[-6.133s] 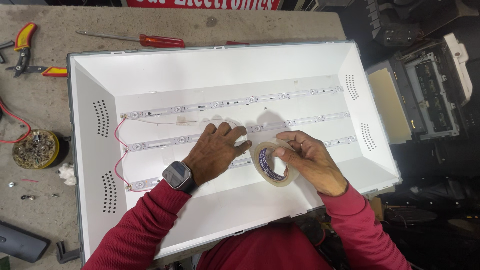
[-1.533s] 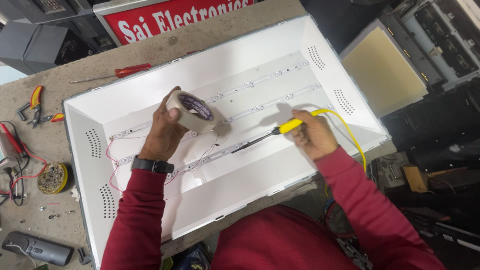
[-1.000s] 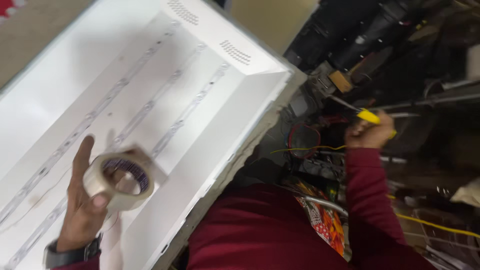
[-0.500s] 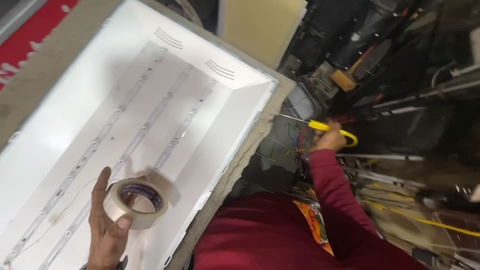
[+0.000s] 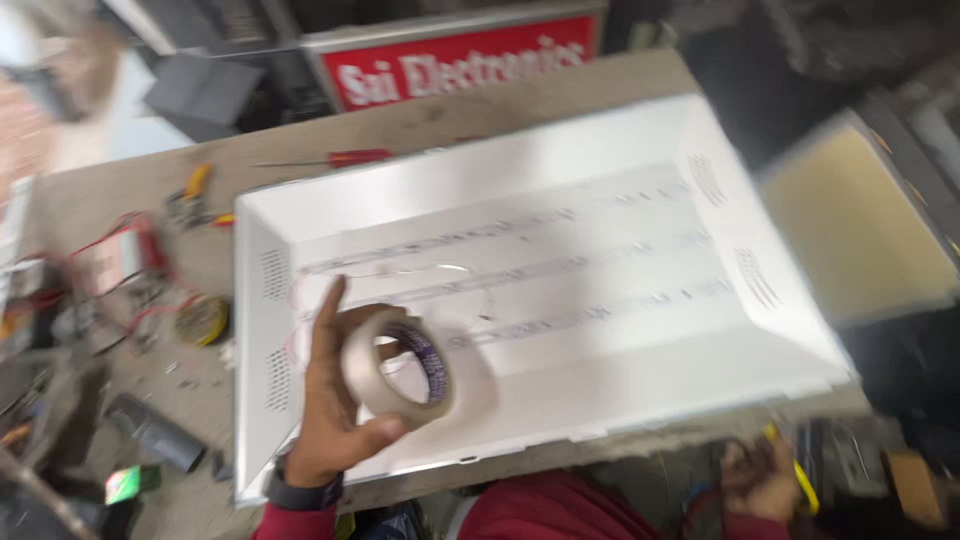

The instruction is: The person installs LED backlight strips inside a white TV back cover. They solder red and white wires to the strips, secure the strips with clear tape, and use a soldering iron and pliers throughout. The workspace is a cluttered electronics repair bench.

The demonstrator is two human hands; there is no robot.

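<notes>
1. We see the left hand (image 5: 335,400) raised over the near-left part of the white panel tray (image 5: 560,170); it grips a roll of tape (image 5: 398,368), thumb under the roll and fingers behind it, as half a second ago.
2. The view has swung back left – the whole tray and the grey surface (image 5: 130,200) with a red screwdriver (image 5: 335,159) are visible again, where before only the tray's corner showed.
3. The right hand (image 5: 760,480) is now low at the bottom edge, below the tray, closed on a yellow-handled tool (image 5: 800,470) – before it reached out to the right clutter.
</notes>
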